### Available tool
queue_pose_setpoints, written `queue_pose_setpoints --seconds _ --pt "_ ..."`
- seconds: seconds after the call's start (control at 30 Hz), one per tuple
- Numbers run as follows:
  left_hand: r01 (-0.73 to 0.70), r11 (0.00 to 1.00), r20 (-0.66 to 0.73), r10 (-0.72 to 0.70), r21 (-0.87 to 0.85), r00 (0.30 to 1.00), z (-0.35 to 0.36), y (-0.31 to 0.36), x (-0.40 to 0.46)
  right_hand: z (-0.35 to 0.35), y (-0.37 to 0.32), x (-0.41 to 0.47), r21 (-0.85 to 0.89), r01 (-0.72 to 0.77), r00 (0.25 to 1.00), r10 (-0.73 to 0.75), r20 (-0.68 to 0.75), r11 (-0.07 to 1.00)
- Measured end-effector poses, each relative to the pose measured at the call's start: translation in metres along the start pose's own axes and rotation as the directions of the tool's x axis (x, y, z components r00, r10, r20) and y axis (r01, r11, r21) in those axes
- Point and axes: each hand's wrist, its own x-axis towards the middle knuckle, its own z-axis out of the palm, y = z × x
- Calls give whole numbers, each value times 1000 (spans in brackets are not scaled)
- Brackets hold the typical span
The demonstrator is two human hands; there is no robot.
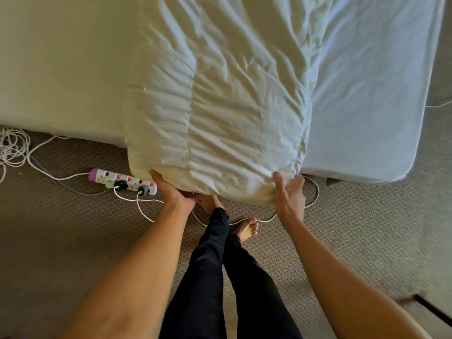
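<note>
You had both hands clamped on the wrinkled cream-white folded duvet (pixel 220 106), your left hand (pixel 175 194) and right hand (pixel 291 195) curled round its near edge. It lay centre frame, across the pale bed (pixel 367 106).

Your duvet (pixel 220 106) is cream-white and heavily creased, folded into a long band; it lies lengthwise across the bed (pixel 61 69), running away from you; its near end overhangs the bed's edge, both corners gripped by your left hand (pixel 172 194) and right hand (pixel 291 195).
</note>
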Motion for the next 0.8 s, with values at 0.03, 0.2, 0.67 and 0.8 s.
queue_pose_setpoints --seconds 0.03,0.2,0.67,0.8 --pt "55 998 -16 -54 20 998 3 -10 -14 -13 3 -8 -108 0 996 9 84 994" --pt "148 849 -206 -48 507 977 9 -35 -56 -65 20 -10 -420 -30 973 122 194 907" --pt "-449 345 297 412 824 862 91 -127 -231 -284 -9 -6 -151 378 923 -357 145 913" --pt "-473 447 286 424 760 859 131 -177 -259 -350 -29 11 -165 481 876 -465 129 861"
